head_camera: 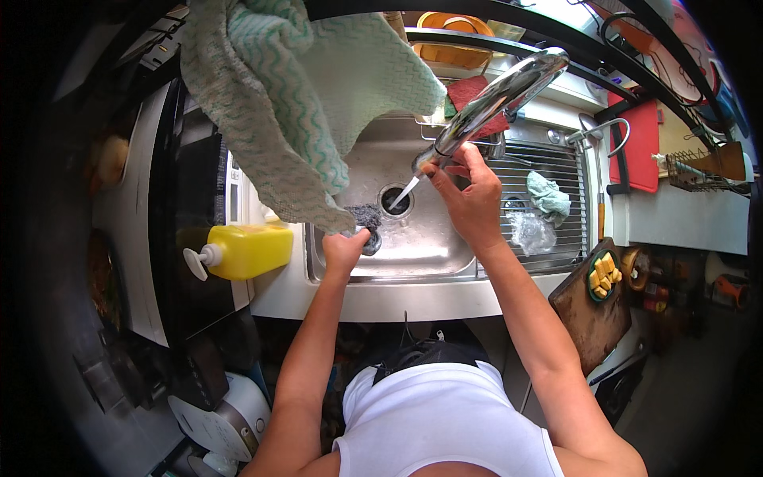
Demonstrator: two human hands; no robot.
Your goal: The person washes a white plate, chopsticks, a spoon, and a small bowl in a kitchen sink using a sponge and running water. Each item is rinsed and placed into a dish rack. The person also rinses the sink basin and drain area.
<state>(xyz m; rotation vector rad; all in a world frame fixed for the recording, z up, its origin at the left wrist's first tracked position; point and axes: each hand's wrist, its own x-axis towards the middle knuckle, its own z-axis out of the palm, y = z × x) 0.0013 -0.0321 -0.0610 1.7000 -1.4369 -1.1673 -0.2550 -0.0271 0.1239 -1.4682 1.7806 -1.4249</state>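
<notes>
Over the stainless steel sink (pixel 417 265), my left hand (pixel 346 250) grips a dark grey scrubber (pixel 366 216), which seems to have a grey handle. The lower end of a hanging green-and-white cloth (pixel 268 107) partly covers that hand and the scrubber. The fingers of my right hand (pixel 474 194) pinch the tip of the chrome faucet (pixel 489 104). A stream of water (pixel 406 192) runs from the faucet towards the drain (pixel 394 201), to the right of the scrubber.
Left of the sink lies a yellow pump bottle (pixel 253 250). To the right, a roll-up drying rack (pixel 536 179) carries a crumpled cloth (pixel 548 197) and clear plastic (pixel 533 231). A wooden cutting board (pixel 596 328) holds a bowl of yellow pieces (pixel 605 275). Black shelf bars (pixel 506 45) cross above.
</notes>
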